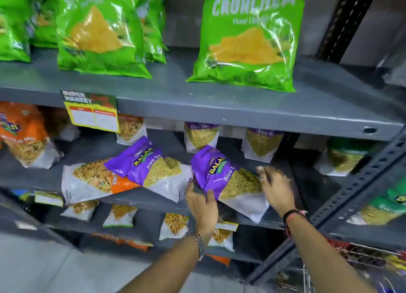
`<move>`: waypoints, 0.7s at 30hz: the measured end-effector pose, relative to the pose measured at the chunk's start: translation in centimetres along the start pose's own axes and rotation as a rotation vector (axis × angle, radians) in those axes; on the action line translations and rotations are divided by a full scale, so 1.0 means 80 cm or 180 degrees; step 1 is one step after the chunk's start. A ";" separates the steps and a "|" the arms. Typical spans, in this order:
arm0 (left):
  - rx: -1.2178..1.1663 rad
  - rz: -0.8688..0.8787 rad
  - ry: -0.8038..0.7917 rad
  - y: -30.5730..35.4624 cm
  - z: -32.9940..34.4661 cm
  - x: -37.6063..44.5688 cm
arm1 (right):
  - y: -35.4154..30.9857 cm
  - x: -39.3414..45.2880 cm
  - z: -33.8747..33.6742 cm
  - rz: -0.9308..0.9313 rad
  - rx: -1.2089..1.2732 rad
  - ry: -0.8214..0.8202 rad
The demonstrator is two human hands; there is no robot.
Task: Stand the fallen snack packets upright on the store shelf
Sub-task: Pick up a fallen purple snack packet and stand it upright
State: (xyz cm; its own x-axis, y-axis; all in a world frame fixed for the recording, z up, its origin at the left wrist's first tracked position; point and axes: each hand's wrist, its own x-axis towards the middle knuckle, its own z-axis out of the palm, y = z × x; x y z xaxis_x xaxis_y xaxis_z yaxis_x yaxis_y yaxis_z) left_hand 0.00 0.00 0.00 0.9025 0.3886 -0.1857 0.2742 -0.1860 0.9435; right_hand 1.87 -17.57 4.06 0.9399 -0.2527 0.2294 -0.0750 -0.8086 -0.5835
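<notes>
A purple Aloo Sev packet (228, 178) lies tilted on the middle grey shelf (153, 201). My left hand (203, 207) grips its lower left edge, thumb on top. My right hand (275, 188) rests against its right side with fingers spread. A second purple packet (149, 167) lies fallen to the left, overlapping a fallen orange-and-white packet (92, 181). Behind them, three upright packets (201, 136) stand at the back of the shelf.
Green Crunchem bags (250, 38) stand on the upper shelf, whose front lip carries a yellow price tag (92, 112). An orange packet (24, 136) stands at far left. Small packets (175, 225) fill the lower shelf. A perforated grey upright (360, 187) borders the right side.
</notes>
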 end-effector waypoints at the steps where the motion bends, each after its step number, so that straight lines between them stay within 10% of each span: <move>1: -0.0118 -0.0259 0.0136 -0.004 0.007 0.009 | 0.005 0.014 0.009 0.0133 -0.0005 -0.0135; 6: -0.0929 -0.1438 -0.0104 -0.015 0.028 0.032 | 0.018 0.089 0.052 0.0722 -0.0057 -0.1254; 12: -0.0869 -0.1538 -0.0414 -0.020 0.041 0.054 | 0.036 0.128 0.088 0.1541 0.0901 -0.2077; 21: -0.1629 -0.1506 -0.0740 -0.012 0.036 0.033 | 0.040 0.082 0.060 0.2430 0.2127 -0.1585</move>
State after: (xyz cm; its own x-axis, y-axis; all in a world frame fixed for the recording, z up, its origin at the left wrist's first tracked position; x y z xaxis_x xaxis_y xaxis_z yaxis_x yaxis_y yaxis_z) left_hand 3.11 -1.40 -2.23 0.7888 0.1109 -0.6045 0.5137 0.4211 0.7475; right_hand 9.40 -19.23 -0.05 0.7638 -0.1982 -0.6143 -0.6337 -0.0493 -0.7720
